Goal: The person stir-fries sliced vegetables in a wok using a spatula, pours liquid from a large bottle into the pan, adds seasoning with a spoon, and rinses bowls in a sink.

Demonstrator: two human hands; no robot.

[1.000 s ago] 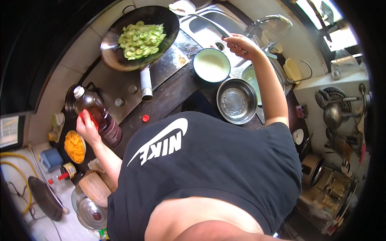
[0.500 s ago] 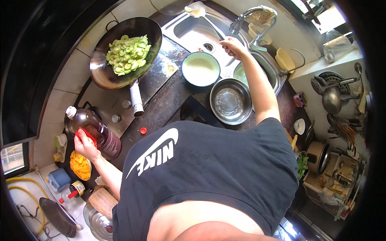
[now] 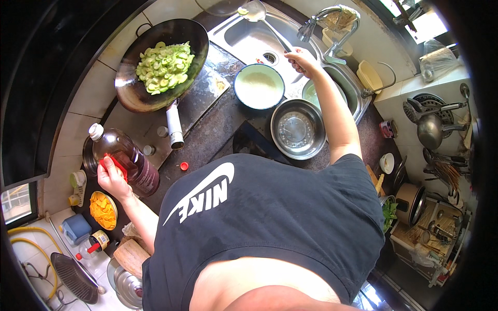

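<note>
My left hand point(image 3: 113, 179) is closed round the red handle point(image 3: 117, 167) of a big dark bottle point(image 3: 136, 160) with a white top, tilted at the left beside the stove. In my right hand point(image 3: 302, 61) is the dark handle of a spatula point(image 3: 254, 11). Its pale blade is out over the sink's far edge, with a small greenish slice on it. A wok point(image 3: 129, 96) full of sliced green vegetable point(image 3: 165, 67) sits on the stove, its handle toward me. Near the bottle, a small red cap point(image 3: 184, 166) lies on the counter.
A blue-rimmed bowl point(image 3: 259, 85) of pale liquid and a steel basin point(image 3: 297, 129) stand before the sink point(image 3: 228, 39). The tap point(image 3: 332, 31) rises behind. Left of me is a plate of orange pieces point(image 3: 104, 211). Utensils such as a ladle point(image 3: 429, 127) hang at right.
My left hand and the bottle have shifted slightly away from me and to the right. My right hand and the spatula have hardly moved.
</note>
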